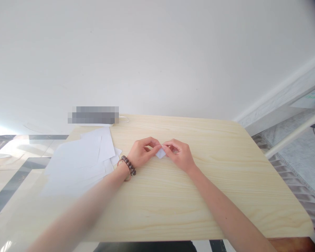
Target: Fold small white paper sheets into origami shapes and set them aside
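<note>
Around the middle of the table (199,210), a small folded paper (161,153) sits between my 2 hands, so I take it as the hub of a dial, with 12 o'clock at the wall (157,63). My left hand (143,151) is at 9 and my right hand (182,154) at 3. In each, thumb and forefinger are pinching the paper near its top, so close that the 2 pairs of tips almost meet. I judge that gripping from both sides steadies so small a piece and lets me press at 1 side without losing the other. Its lower corner faces me at 6; I cannot tell whether it touches the table. My other fingers curl back, probably to keep out of the way.

Just behind the left hand, at 8, I wear a dark beaded bracelet (128,164) and a copper-coloured bangle (129,175). Farther out at 9, loose white sheets (76,161) overlap, perhaps set aside there to be reachable without lying under my hands. At 10, by the table's far edge, is a grey block (94,115), too blurred to identify, with a thin white cord (128,120) just beside it. Off the table at 3, a pale pole (294,135) slants upward.
</note>
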The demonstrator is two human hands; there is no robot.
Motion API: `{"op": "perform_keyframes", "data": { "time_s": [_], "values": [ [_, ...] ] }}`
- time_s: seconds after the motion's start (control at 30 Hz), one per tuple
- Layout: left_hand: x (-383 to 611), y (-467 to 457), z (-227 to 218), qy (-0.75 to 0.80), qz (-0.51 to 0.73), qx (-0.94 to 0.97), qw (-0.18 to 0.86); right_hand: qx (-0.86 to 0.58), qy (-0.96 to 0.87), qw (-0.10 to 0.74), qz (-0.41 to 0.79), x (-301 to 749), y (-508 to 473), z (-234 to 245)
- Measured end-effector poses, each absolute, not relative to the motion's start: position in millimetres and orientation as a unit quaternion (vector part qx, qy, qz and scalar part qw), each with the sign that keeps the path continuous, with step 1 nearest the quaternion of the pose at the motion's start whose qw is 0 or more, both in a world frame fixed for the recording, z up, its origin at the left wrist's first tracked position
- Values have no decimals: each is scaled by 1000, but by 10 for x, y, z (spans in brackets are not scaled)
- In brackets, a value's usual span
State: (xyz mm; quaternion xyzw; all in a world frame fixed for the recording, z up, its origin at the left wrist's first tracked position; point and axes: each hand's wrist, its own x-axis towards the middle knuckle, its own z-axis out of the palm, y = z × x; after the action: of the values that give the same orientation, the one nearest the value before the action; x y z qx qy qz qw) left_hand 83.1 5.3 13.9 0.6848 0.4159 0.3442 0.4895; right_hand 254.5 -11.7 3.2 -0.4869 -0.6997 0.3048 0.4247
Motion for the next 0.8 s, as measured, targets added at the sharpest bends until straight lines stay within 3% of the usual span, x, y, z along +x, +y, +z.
{"op": "perform_keyframes", "data": {
  "time_s": [0.43, 0.8],
  "values": [
    [848, 56, 103, 451, 395, 651, 465, -515, -666, 464, 276, 2516, -133, 14],
    [837, 129, 76, 378, 489, 529, 581, -506, -572, 541, 351, 2545, -87, 41]
  ]
}}
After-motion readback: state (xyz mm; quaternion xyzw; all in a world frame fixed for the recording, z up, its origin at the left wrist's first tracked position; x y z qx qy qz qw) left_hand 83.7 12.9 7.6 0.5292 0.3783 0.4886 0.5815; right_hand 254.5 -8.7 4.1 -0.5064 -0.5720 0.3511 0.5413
